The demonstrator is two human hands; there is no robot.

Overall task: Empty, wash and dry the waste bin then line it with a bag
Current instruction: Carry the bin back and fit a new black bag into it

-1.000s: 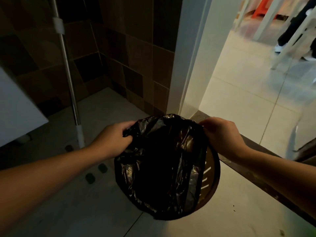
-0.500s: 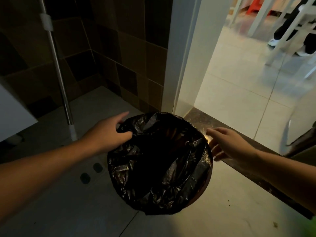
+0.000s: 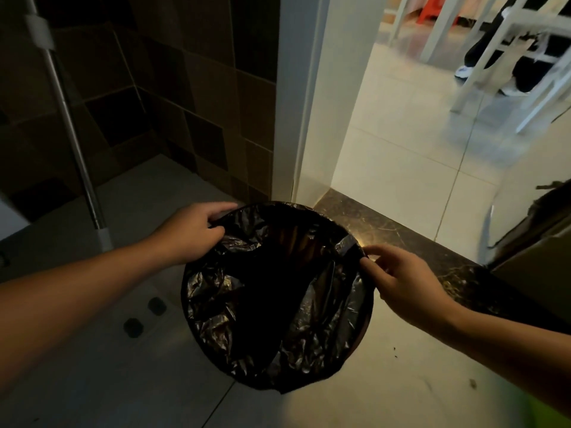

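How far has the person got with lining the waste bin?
Nearly finished. Done: the black bag is opened inside the bin and stretched over most of its rim. In hand: the left hand grips the bag's far-left edge, and the right hand pinches its right edge. Left: tidying the edge and letting go.

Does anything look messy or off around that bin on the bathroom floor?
Only small things. Dark specks of debris lie scattered on the pale floor tile right of the waste bin. The black bag sits crumpled and loosely folded over the rim, with the left hand and right hand at its edge. Nothing looks spilled or broken.
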